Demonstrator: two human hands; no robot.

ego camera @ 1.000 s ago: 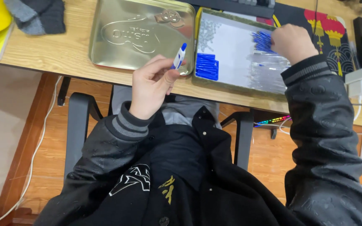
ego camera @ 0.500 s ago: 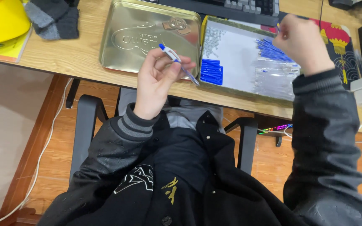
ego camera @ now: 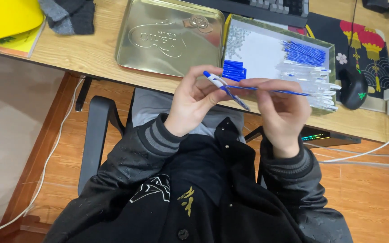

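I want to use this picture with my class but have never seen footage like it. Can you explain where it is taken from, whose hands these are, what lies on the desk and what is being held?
The single view comes from a camera worn on a person's head, looking down at their own lap and hands. There is no machine.

The left hand holds a white pen barrel with a blue tip. The right hand holds a thin blue refill in line with it.

On the wooden desk lie a gold metal lid, an open tin of blue and clear pen parts, a keyboard and a black mouse.
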